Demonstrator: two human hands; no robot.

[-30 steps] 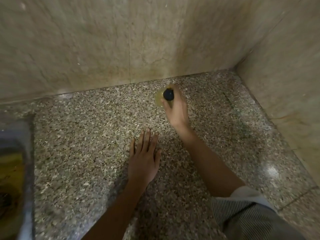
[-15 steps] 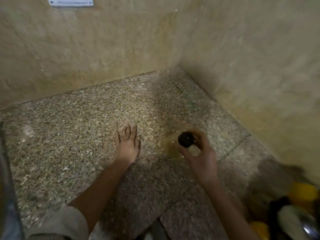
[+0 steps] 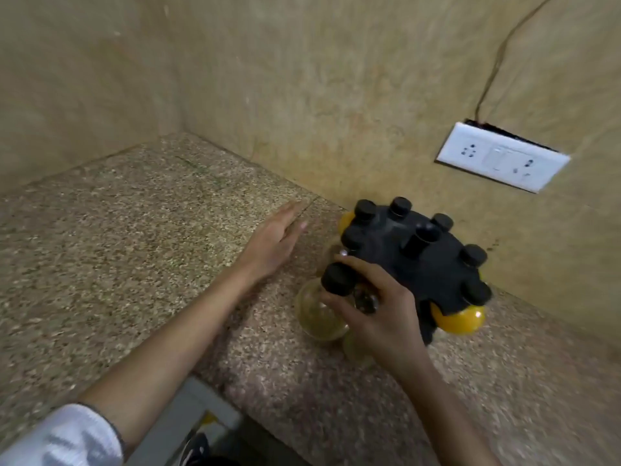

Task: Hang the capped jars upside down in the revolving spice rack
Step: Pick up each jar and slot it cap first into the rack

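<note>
A black revolving spice rack (image 3: 416, 260) stands on the speckled granite counter (image 3: 117, 237) near the right wall. Several black caps poke up through its top, and yellow-filled jars (image 3: 458, 319) hang beneath its rim. My right hand (image 3: 376, 314) grips a clear round jar (image 3: 317, 312) with a black cap (image 3: 337, 279) at the rack's near-left edge, cap up. My left hand (image 3: 272, 243) lies flat and open on the counter, left of the rack, holding nothing.
Beige stone walls meet in a corner at the back left. A white switch and socket plate (image 3: 500, 156) with a wire running up from it sits on the right wall above the rack. The counter's front edge (image 3: 215, 375) drops off below my arms.
My right hand has carried the jar from the counter's back corner rightward to the rack. The view has swung right, bringing the rack and socket plate in. My left hand stays flat on the counter.
</note>
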